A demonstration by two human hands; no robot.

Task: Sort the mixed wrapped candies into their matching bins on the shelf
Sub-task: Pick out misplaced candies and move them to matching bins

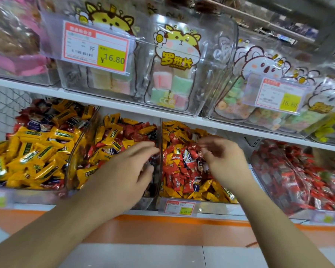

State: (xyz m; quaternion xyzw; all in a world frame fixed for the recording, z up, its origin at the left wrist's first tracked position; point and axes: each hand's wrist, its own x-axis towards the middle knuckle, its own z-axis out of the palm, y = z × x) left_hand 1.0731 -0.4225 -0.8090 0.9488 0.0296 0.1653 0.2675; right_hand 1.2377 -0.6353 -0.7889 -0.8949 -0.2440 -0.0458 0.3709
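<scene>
Shop shelving (124,108) held clear bins of mixed wrapped candies (184,161) on its lower tier. Both hands reached over the middle bins: the left hand (128,165) seemed relaxed with fingers loosely extended, while the right hand (224,159) curled its fingers above the red candies, its grasp blurred beyond telling.

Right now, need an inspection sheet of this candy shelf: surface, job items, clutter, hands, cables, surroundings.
Surface: white lower shelf carrying clear bins.
Job's things: yellow-candy bin leftmost; mixed bin holding red, yellow and white wrappers; red-candy bin to the right.
Clutter: small price tag clipped at the mixed bin's front.
Hands: left hand and right hand over the bins, fingers blurred.
Cables: nothing seen.
Surroundings: upper shelf with cartoon-labelled sweet bags, large price tag.
</scene>
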